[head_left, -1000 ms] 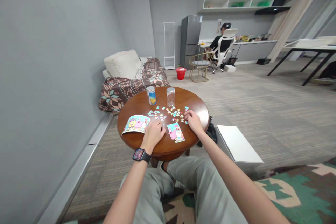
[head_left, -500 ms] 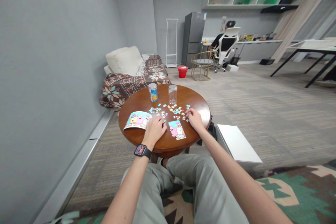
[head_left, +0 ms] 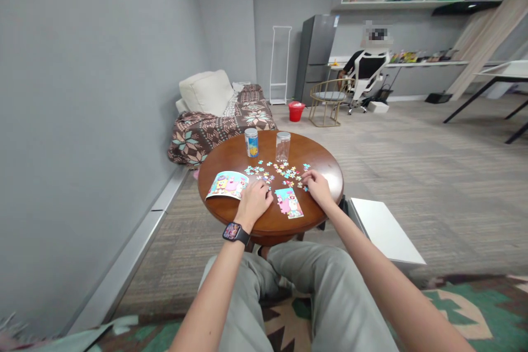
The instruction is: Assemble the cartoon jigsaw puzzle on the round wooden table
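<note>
My left hand (head_left: 254,199) lies on the round wooden table (head_left: 231,220), fingers loosely bent and thumb apart, between a curved picture sheet (head_left: 227,185) and a joined section of jigsaw puzzle (head_left: 289,203). Nothing shows in its grasp. At the right, my right hand (head_left: 317,186) rests with its fingertips at the edge of the scattered puzzle pieces (head_left: 292,174). Its fingers are slightly curled and look apart; no held piece is visible. The joined section shows pink and white cartoon figures and lies flat between both hands.
Behind the pieces stand a clear jar (head_left: 282,147) and a jar with a blue label (head_left: 251,143). A white box (head_left: 385,228) is on the floor to the right. Further off are a draped sofa (head_left: 214,126), a red bucket (head_left: 296,111) and a seated person (head_left: 352,63).
The whole view has shifted, so the table and hands appear further right. Both hands keep nearly the same places on the table, and the puzzle section looks unchanged.
</note>
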Action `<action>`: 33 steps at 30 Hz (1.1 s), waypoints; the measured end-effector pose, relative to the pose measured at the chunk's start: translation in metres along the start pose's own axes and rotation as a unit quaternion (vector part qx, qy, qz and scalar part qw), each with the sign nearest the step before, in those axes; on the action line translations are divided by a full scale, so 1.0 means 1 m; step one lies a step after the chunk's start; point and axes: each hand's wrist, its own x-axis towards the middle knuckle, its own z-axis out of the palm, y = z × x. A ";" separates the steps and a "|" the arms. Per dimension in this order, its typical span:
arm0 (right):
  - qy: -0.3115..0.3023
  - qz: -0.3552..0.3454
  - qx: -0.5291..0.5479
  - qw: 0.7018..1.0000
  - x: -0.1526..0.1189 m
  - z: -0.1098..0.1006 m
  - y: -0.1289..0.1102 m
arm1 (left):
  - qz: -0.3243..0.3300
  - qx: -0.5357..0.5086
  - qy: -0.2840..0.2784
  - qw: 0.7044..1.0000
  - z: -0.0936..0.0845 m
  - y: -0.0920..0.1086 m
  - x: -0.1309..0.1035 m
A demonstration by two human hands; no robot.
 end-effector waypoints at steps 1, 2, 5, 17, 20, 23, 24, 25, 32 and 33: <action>0.002 0.008 -0.005 1.000 0.001 0.000 0.000 | -0.001 0.003 0.001 1.000 0.000 0.000 0.000; 0.001 0.010 -0.017 1.000 0.004 0.001 0.000 | -0.002 0.004 0.002 1.000 0.000 0.000 0.000; -0.033 -0.047 -0.089 0.994 0.015 0.007 -0.004 | -0.007 -0.001 0.001 1.000 -0.002 0.000 -0.001; -0.184 -0.161 -0.303 0.921 0.076 0.052 -0.040 | -0.028 -0.008 0.003 1.000 0.003 -0.001 -0.002; -0.201 -0.148 -0.321 0.914 0.080 0.056 -0.040 | -0.030 -0.006 0.005 1.000 0.004 -0.001 -0.002; -0.209 -0.130 -0.328 0.912 0.082 0.055 -0.042 | -0.028 -0.006 0.003 1.000 0.002 0.000 -0.002; -0.209 -0.120 -0.329 0.913 0.083 0.055 -0.042 | -0.029 -0.009 0.003 1.000 0.001 0.001 -0.003; -0.209 -0.108 -0.330 0.914 0.083 0.055 -0.043 | -0.030 -0.013 0.004 0.999 0.000 0.001 -0.003; -0.244 -0.052 -0.311 0.917 0.088 0.059 -0.053 | -0.034 -0.017 0.002 0.999 -0.002 0.002 -0.002; -0.251 -0.046 -0.306 0.917 0.088 0.059 -0.054 | -0.033 -0.017 0.002 0.999 -0.002 0.002 -0.002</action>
